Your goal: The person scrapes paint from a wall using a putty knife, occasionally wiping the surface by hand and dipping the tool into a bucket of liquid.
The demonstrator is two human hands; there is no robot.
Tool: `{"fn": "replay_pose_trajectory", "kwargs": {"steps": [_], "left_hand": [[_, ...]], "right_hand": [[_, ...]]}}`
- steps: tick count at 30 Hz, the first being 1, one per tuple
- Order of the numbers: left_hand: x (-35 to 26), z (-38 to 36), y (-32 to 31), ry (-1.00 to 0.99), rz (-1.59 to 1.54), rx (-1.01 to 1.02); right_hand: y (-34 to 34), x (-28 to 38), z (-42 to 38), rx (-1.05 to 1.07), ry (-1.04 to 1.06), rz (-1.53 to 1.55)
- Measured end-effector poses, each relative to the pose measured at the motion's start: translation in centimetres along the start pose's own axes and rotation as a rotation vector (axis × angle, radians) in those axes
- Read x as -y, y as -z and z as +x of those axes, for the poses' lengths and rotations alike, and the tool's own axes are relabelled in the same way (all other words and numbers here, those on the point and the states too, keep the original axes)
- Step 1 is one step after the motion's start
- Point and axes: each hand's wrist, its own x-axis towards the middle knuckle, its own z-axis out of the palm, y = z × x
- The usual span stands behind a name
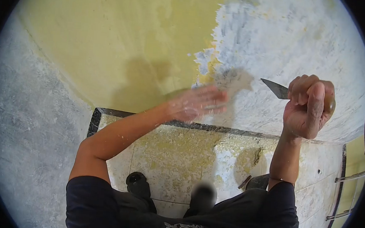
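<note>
My right hand [310, 107] is raised at the right, fingers wrapped round the rounded handle of a scraper [274, 88]. Its dark pointed blade sticks out to the left, in front of the bared wall. My left hand [200, 103] is held out low before the wall, its fingers stretched and slightly smeared by motion, with pale specks on the skin. Behind the hands, yellow paint [112, 34] covers the wall's left part. A ragged edge divides it from the whitish-grey scraped surface [287, 45] on the right.
Yellow and white flakes litter the tiled floor [176, 151] along the dark skirting [215, 128]. A grey side wall [32, 109] meets the corner at left. My feet [138, 184] stand near the debris. A dark object [258, 182] lies by my right side; metal rails [351, 176] are at far right.
</note>
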Motion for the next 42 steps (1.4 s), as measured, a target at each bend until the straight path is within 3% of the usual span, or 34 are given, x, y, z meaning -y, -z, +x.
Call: {"fn": "replay_pose_trajectory", "kwargs": {"steps": [1,3,4,8,10,11,13,14,15,17,18,20,21,23,24,25,27,28,30,31,33,34,35,37,38,41,42], "left_hand": [[0.4,0.3,1.2,-0.006,0.001,0.009],[1.7,1.0,3.0,0.562,-0.120,-0.571],[1.6,1.1,2.7,0.555,-0.113,-0.562],[1.3,0.7,0.1,0.076,-0.920,-0.235],[-1.3,0.2,1.5,-0.070,-0.417,-0.135],[-2.2,0.6,3.0,-0.068,-0.404,-0.126],[-3.9,2.5,5.1,0.470,-1.389,0.021],[-4.3,3.8,5.5,0.431,-1.940,-0.363],[-3.9,4.5,5.9,0.441,-1.930,-0.356],[-2.5,5.9,10.8,0.262,-2.987,-0.661],[-2.1,6.1,12.8,0.275,-2.975,-0.657],[-1.2,6.1,16.1,0.868,-2.929,-0.657],[-1.0,5.9,16.9,0.865,-2.918,-0.652],[-0.9,5.3,18.4,1.163,-2.410,-0.694],[-0.8,4.6,18.6,1.162,-2.354,-0.825],[-0.7,4.2,18.5,1.153,-2.356,-0.832],[-0.5,3.1,17.5,1.271,-2.317,-1.011],[-0.7,2.7,16.1,1.261,-2.324,-1.009],[-1.2,2.7,13.3,1.337,-2.274,-1.225],[-1.3,3.0,13.4,1.333,-2.302,-1.233],[-1.5,3.4,13.8,1.443,-2.224,-1.194],[-1.5,3.5,13.5,1.435,-2.255,-1.184],[-1.3,3.7,13.2,1.421,-2.210,-1.108],[-0.9,3.7,12.9,1.382,-2.180,-1.008],[-0.8,3.7,12.8,1.380,-2.087,-1.008],[-0.3,2.8,11.2,1.250,-1.942,-1.030],[0.0,2.3,10.5,1.203,-2.057,-0.924]], "right_hand": [[0.3,0.5,0.1,-0.010,-0.001,0.003],[0.7,1.2,0.3,-0.058,-0.066,-0.098],[0.7,1.2,0.3,-0.094,-0.078,-0.048],[1.3,0.7,0.0,-0.121,-0.134,0.022],[1.4,0.5,-0.3,-0.164,-0.051,0.055],[1.4,0.4,-0.3,-0.193,0.021,0.072],[0.5,0.5,-0.8,-0.204,0.100,0.172],[-0.4,0.2,-1.3,-0.167,0.201,0.147],[-1.0,-0.2,-2.0,-0.135,0.298,0.121],[-1.3,-1.1,-3.4,0.100,0.357,0.040],[-1.7,-1.4,-4.0,0.178,0.364,0.031],[-2.1,-2.2,-5.0,0.373,0.399,0.041],[-2.2,-2.6,-5.5,0.490,0.421,0.061],[-2.8,-2.4,-6.5,0.569,0.399,-0.049],[-3.0,-2.0,-6.7,0.652,0.366,-0.157],[-3.0,-1.4,-6.4,0.658,0.371,-0.161],[-3.1,0.0,-6.0,0.731,-0.013,-0.306],[-3.4,0.7,-6.6,0.733,-0.014,-0.315],[-3.8,1.9,-7.4,0.452,-0.365,-0.316],[-3.8,1.7,-7.6,0.470,-0.376,-0.332],[-4.0,1.2,-8.7,0.277,-1.155,0.327],[-4.3,1.5,-7.5,0.293,-1.270,0.461],[-4.6,1.3,-7.2,0.280,-1.277,0.439],[-5.5,0.4,-7.6,0.386,-1.060,0.017],[-6.1,-0.3,-7.8,0.344,-0.923,-0.031],[-6.8,0.5,-7.0,0.399,-1.028,-0.222],[-7.6,0.3,-7.7,0.235,-0.949,-0.276]]}}
